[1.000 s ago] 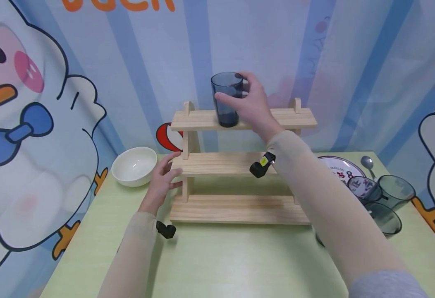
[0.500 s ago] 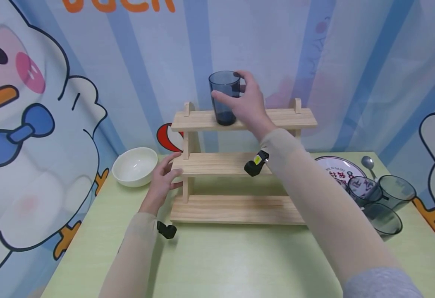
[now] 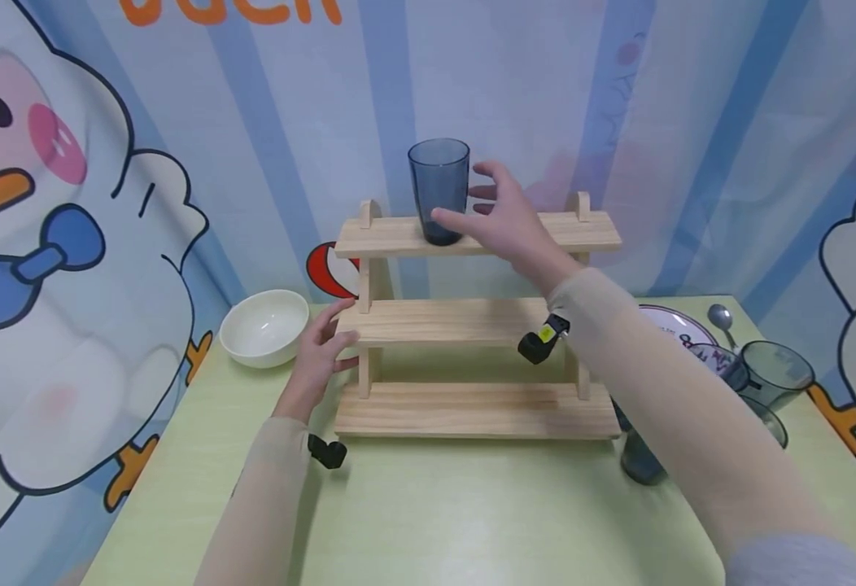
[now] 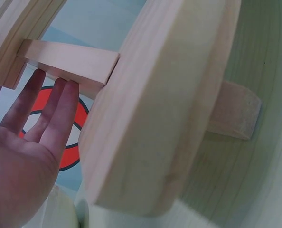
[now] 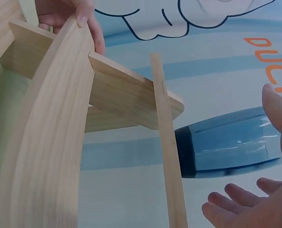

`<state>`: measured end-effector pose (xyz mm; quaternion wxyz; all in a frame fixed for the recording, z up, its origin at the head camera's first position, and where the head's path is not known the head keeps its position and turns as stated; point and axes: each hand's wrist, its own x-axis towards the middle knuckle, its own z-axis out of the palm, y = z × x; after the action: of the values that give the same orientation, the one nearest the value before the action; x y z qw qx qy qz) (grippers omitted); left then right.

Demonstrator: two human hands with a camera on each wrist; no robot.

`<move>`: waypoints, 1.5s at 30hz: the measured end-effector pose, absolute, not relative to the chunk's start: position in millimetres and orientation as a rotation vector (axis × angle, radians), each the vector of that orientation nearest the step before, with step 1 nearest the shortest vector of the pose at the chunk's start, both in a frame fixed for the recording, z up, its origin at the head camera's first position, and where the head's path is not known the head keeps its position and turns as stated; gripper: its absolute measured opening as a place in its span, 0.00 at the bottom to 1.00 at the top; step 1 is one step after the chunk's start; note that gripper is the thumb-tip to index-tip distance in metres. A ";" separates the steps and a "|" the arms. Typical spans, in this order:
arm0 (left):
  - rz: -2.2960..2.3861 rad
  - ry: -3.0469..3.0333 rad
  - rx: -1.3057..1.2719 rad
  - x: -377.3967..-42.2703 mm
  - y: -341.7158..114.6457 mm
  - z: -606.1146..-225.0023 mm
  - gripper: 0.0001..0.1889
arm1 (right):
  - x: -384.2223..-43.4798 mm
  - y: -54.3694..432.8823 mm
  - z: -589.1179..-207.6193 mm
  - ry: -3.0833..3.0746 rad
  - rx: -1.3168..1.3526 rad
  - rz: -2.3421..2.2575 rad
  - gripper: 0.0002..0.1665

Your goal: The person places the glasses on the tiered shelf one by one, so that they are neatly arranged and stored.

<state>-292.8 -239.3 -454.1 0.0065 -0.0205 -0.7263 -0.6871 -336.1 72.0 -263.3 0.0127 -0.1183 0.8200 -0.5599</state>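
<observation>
A blue-tinted drinking glass (image 3: 437, 183) stands upright on the top tier of a three-tier wooden shelf (image 3: 472, 409), left of the tier's middle. My right hand (image 3: 519, 224) is just to the right of the glass, fingers spread and holding nothing; the thumb overlaps its lower side in the head view. In the right wrist view a gap shows between the glass (image 5: 233, 142) and the fingers. At the shelf's left end, my left hand (image 3: 316, 352) grips the middle tier, its thumb on the board (image 5: 60, 85) and other fingers by the upright (image 4: 70, 61).
A white bowl (image 3: 264, 328) sits left of the shelf. On the right are a printed plate (image 3: 673, 319), a spoon (image 3: 722, 319) and several tinted glasses (image 3: 775, 370), partly hidden by my right sleeve. A printed curtain (image 3: 311, 122) hangs behind.
My right hand gripped the glass and shifted it slightly left on the top tier, then let go and drew back to the right. The left hand has stayed at the shelf.
</observation>
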 end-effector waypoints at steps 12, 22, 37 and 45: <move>-2.151 -2.278 -0.036 -294.7 -239.2 -453.7 0.32 | -305.5 136.8 -270.9 2.588 -0.518 -1.652 0.55; -2.143 -2.285 -0.030 -296.4 -240.5 -454.6 0.31 | -275.4 200.1 -275.0 2.619 -0.562 -1.602 0.51; -2.138 -2.300 -0.020 -295.0 -239.4 -455.3 0.31 | -228.9 284.2 -294.7 2.889 -0.511 -1.330 0.49; -2.138 -2.301 -0.010 -295.3 -239.2 -456.0 0.31 | -202.7 316.8 -319.3 3.002 -0.497 -1.210 0.51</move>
<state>-295.3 -239.2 -456.0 0.0003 -0.0033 -0.7326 -0.6806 -202.7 316.8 -319.3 -0.0665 -0.1514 0.9147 -0.3688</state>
